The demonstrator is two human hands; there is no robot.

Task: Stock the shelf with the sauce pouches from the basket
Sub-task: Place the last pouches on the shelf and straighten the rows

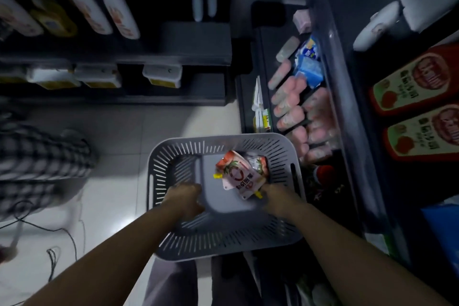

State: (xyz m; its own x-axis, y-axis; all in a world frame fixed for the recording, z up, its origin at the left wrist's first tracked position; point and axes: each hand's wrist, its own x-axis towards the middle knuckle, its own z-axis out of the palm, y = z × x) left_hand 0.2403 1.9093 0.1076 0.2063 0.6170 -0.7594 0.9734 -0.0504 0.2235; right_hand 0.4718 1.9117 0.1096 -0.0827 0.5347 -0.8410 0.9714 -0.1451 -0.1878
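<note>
In basket (223, 138): right hand (275, 200) touches sauce pouches (236, 176), grip unclear; left hand (185, 200) curled, hold unclear.

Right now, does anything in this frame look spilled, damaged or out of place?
Nothing spilled or torn that I can see. The sauce pouches lie askew, overlapping, in the basket by the right hand. Loose cables trail across the floor at left; blur hides finer detail.
</note>
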